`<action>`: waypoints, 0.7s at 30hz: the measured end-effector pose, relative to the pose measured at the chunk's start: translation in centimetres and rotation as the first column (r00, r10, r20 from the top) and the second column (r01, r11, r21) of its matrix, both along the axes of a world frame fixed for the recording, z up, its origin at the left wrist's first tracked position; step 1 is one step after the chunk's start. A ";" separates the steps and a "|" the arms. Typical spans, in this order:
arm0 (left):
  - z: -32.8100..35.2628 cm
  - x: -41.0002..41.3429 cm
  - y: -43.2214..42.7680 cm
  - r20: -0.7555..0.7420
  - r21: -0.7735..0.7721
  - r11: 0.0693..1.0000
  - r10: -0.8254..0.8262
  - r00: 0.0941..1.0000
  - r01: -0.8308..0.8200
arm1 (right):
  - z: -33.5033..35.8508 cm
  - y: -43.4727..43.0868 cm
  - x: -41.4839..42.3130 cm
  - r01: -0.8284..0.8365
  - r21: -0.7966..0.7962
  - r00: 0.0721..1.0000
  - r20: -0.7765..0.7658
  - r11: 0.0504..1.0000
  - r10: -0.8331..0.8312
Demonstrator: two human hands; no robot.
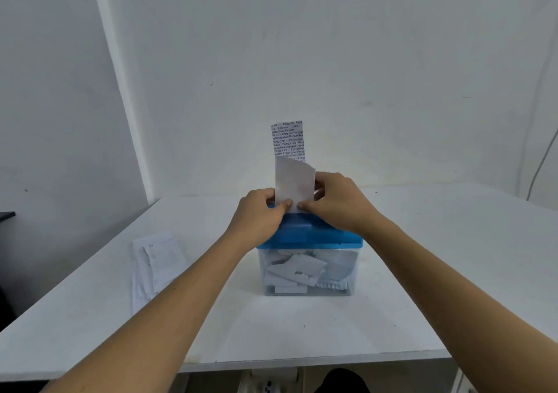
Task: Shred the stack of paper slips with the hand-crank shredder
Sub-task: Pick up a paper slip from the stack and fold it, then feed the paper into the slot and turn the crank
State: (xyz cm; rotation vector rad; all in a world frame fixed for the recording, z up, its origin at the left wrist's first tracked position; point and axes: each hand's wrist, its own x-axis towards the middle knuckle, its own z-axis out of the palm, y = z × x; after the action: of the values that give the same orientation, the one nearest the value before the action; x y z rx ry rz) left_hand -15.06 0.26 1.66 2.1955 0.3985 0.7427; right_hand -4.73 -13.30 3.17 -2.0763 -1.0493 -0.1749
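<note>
The hand-crank shredder (311,235) has a blue lid on a clear bin (308,272) holding shredded paper pieces. It stands mid-table. Paper slips (291,169) stand upright at the lid's top; a printed slip rises behind a blank curled one. My left hand (259,214) and my right hand (338,202) both pinch the slips' lower edge at the lid, one from each side. The crank is hidden behind my hands. A stack of paper slips (157,263) lies flat on the table to the shredder's left.
The white table (302,332) sits in a corner of white walls. A thin cable (540,163) hangs down the right wall. A dark object (6,215) pokes in at the left edge. Dark shapes (341,382) show below the table's front edge.
</note>
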 end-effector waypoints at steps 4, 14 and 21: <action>-1.0 0.4 -0.4 0.032 -0.039 0.999 -0.014 0.999 0.015 | 0.5 -3.6 0.3 0.183 0.278 0.983 -0.042 0.943 -0.178; -1.9 0.7 -0.5 0.044 -0.069 0.997 0.041 0.998 -0.037 | -9.1 -8.5 -0.1 0.171 -0.196 0.982 0.116 0.966 -0.150; -2.0 1.0 -0.4 0.044 -0.085 0.996 0.043 0.998 -0.039 | -11.4 -7.5 0.1 0.164 -0.211 0.980 0.148 0.964 -0.135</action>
State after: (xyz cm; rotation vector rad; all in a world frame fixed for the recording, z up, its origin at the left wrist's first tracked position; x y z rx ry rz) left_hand -14.09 -0.18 -0.35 2.0938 0.4453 0.7832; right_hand -4.61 -20.84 -8.23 -2.3763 -1.0288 -0.2862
